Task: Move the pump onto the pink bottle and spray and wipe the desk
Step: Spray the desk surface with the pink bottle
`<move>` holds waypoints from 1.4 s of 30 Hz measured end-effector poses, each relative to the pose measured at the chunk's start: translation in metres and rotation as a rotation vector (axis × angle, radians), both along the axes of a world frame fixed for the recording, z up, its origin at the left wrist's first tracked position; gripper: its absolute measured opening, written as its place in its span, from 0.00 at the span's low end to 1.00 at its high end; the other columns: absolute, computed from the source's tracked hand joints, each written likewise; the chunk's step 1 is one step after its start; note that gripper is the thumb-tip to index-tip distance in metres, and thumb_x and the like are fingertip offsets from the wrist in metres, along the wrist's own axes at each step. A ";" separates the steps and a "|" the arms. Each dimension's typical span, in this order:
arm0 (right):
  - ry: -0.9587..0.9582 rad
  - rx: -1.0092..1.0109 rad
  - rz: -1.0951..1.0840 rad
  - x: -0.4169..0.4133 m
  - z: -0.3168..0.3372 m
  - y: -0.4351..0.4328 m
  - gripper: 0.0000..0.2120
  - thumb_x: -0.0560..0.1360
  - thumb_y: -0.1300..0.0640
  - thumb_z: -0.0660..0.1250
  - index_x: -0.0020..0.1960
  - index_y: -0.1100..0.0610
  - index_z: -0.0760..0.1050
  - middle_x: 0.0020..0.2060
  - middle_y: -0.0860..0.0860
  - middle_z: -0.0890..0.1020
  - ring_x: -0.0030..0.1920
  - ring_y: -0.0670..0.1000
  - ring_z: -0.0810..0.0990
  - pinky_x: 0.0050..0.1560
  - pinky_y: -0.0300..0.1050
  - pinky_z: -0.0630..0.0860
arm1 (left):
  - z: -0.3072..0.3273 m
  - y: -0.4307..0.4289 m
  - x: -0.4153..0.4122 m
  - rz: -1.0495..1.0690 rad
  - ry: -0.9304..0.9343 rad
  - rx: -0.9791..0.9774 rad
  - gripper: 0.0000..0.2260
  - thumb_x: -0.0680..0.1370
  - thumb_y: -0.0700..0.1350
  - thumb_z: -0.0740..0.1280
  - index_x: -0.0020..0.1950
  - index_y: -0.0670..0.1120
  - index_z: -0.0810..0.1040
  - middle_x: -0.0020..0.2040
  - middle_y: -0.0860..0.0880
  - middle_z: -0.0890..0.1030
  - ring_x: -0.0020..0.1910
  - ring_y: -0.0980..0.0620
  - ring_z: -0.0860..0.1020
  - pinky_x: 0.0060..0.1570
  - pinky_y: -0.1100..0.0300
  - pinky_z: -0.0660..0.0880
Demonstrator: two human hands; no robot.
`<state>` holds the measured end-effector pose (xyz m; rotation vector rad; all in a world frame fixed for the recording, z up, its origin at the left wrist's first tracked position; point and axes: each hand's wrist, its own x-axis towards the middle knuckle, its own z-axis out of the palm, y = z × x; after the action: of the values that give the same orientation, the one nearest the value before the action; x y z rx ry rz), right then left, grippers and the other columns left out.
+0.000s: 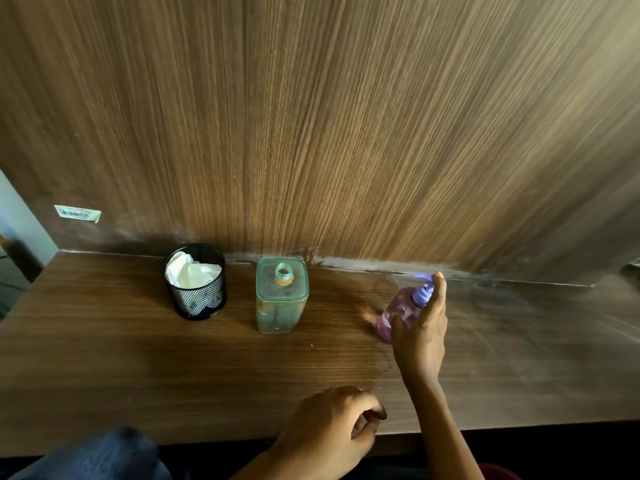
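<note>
My right hand (420,332) grips the pink bottle (398,311), tilted above the wooden desk (138,368) at the right. A purple pump (423,293) sits on the bottle's neck, and my forefinger rests on top of it. The bottle looks blurred. My left hand (332,427) rests near the desk's front edge with its fingers curled and nothing in it. A greenish clear square bottle (281,296) stands upright in the middle of the desk, its neck open with no pump on it.
A black mesh cup (195,296) with white cloth (190,271) inside stands left of the green bottle. A wood-grain wall panel (346,133) rises right behind the desk. A blue-clad knee (104,455) shows at the lower left.
</note>
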<state>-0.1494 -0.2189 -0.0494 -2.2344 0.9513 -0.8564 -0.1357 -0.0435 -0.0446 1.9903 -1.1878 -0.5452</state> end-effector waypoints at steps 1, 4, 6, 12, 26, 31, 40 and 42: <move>0.005 -0.002 0.002 0.000 0.000 0.000 0.48 0.67 0.66 0.72 0.75 0.47 0.45 0.70 0.55 0.65 0.68 0.59 0.65 0.56 0.59 0.70 | 0.000 0.000 0.000 -0.005 -0.002 -0.002 0.11 0.75 0.53 0.63 0.57 0.59 0.71 0.53 0.58 0.79 0.50 0.63 0.75 0.45 0.76 0.67; 0.022 0.001 -0.004 0.002 0.000 0.000 0.48 0.67 0.66 0.71 0.75 0.49 0.45 0.70 0.56 0.65 0.68 0.60 0.64 0.57 0.60 0.70 | 0.000 0.001 0.001 -0.001 0.010 0.001 0.12 0.75 0.53 0.63 0.57 0.59 0.70 0.53 0.58 0.79 0.50 0.63 0.75 0.45 0.76 0.68; 0.026 0.009 -0.014 0.003 0.000 0.000 0.47 0.68 0.66 0.71 0.75 0.49 0.45 0.70 0.57 0.66 0.68 0.60 0.64 0.57 0.61 0.70 | 0.001 0.002 0.002 -0.005 0.032 0.009 0.12 0.75 0.52 0.63 0.57 0.59 0.70 0.52 0.57 0.80 0.49 0.62 0.76 0.50 0.69 0.73; 0.028 -0.001 -0.007 0.003 -0.002 0.000 0.43 0.69 0.66 0.69 0.75 0.52 0.48 0.69 0.57 0.65 0.67 0.60 0.64 0.58 0.60 0.70 | 0.000 0.000 0.001 -0.033 0.037 0.041 0.10 0.75 0.52 0.63 0.57 0.58 0.72 0.53 0.58 0.80 0.49 0.62 0.77 0.51 0.67 0.73; 0.006 -0.032 -0.023 0.005 -0.007 0.000 0.46 0.68 0.68 0.70 0.76 0.53 0.46 0.68 0.58 0.66 0.65 0.62 0.64 0.61 0.58 0.67 | -0.002 0.000 0.004 -0.067 0.066 0.071 0.10 0.75 0.52 0.63 0.56 0.60 0.71 0.51 0.57 0.81 0.46 0.65 0.77 0.45 0.74 0.69; -0.014 -0.035 -0.056 0.005 -0.006 -0.003 0.49 0.66 0.66 0.73 0.76 0.50 0.46 0.70 0.54 0.66 0.65 0.61 0.66 0.57 0.57 0.69 | -0.003 -0.001 0.005 -0.079 0.061 0.063 0.10 0.75 0.51 0.63 0.56 0.60 0.72 0.51 0.57 0.81 0.46 0.65 0.76 0.45 0.74 0.67; 0.025 -0.009 -0.100 0.004 -0.004 -0.006 0.48 0.64 0.60 0.75 0.74 0.46 0.50 0.69 0.52 0.68 0.65 0.58 0.69 0.55 0.57 0.72 | -0.005 0.001 0.004 -0.092 0.073 0.063 0.10 0.75 0.51 0.63 0.55 0.59 0.72 0.51 0.57 0.81 0.44 0.65 0.77 0.45 0.74 0.70; 0.037 -0.024 -0.099 0.004 -0.003 -0.005 0.48 0.64 0.60 0.75 0.74 0.47 0.50 0.68 0.54 0.69 0.64 0.58 0.70 0.53 0.58 0.72 | -0.006 0.001 0.004 -0.089 0.065 0.064 0.09 0.75 0.51 0.63 0.55 0.59 0.72 0.52 0.58 0.80 0.45 0.65 0.77 0.46 0.73 0.71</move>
<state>-0.1449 -0.2244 -0.0526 -2.2461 1.0824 -0.8772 -0.1316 -0.0429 -0.0506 1.9650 -1.2371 -0.6960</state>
